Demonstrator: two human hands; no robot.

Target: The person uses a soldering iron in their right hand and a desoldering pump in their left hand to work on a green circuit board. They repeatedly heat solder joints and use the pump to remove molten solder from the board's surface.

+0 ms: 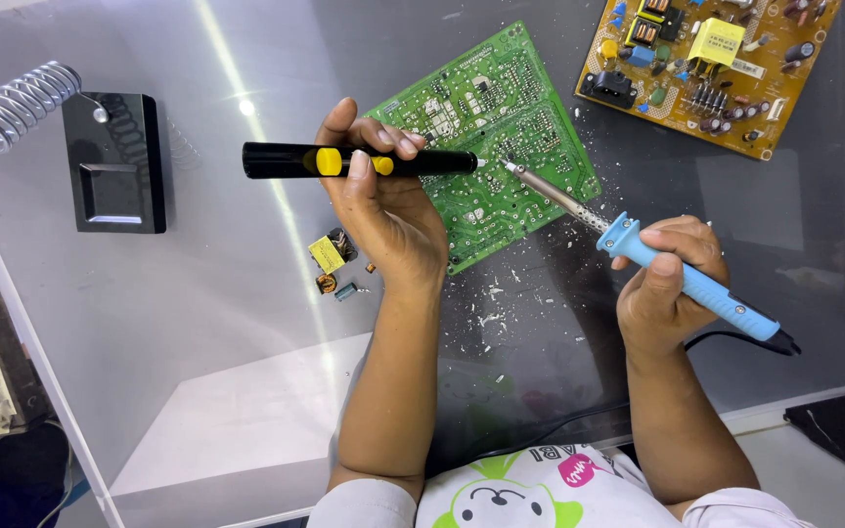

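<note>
My left hand (383,200) grips a black desoldering pump with a yellow button (344,160), held level with its nozzle pointing right over a green circuit board (511,93). My right hand (667,284) holds a blue-handled soldering iron (696,284); its metal tip (512,167) rests on the green board just right of the pump's nozzle. The two tips nearly meet. The board lies solder side up on a glossy grey table (227,313).
A yellow-brown circuit board (711,68) with components lies at the top right. A black stand with a coiled metal holder (114,161) sits at the left. Small loose components (333,262) and solder flecks lie near my left wrist. The iron's black cord trails off right.
</note>
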